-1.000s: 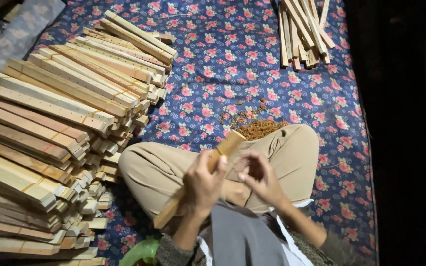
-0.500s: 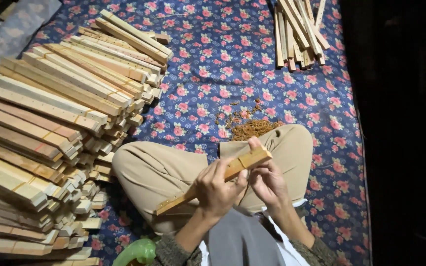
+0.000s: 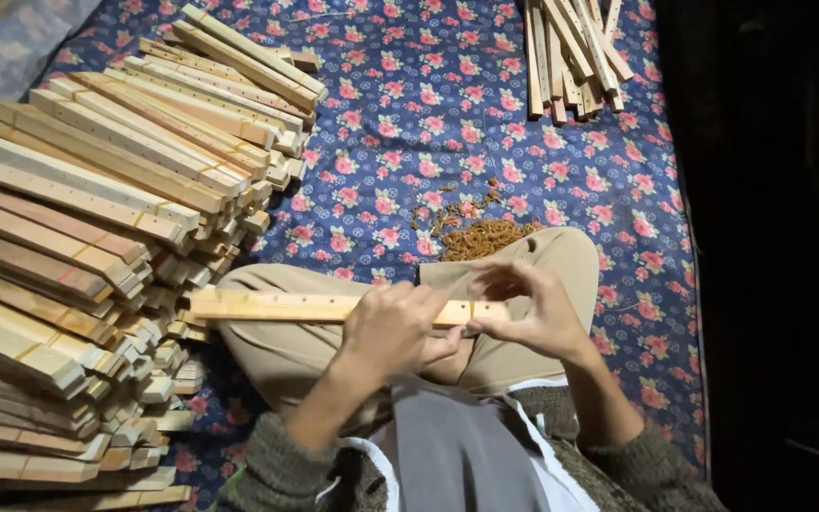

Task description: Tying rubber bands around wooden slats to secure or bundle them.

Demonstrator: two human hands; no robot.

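I hold a pale wooden stick (image 3: 277,306) level across my lap, over my crossed legs in tan trousers (image 3: 286,351). My left hand (image 3: 398,327) grips it around the middle. My right hand (image 3: 528,308) pinches its right end with thumb and fingers. The stick's left end points toward a big stack of similar wooden sticks (image 3: 97,218) piled at my left.
A blue cloth with pink flowers (image 3: 409,114) covers the floor. A heap of small brown bits (image 3: 485,237) lies just beyond my right knee. A smaller bundle of thin sticks (image 3: 571,47) lies at the far right. Darkness fills the right edge.
The stick has swung from steeply tilted to level across my lap. My right hand moved to pinch its right end, and my left hand slid along its middle.
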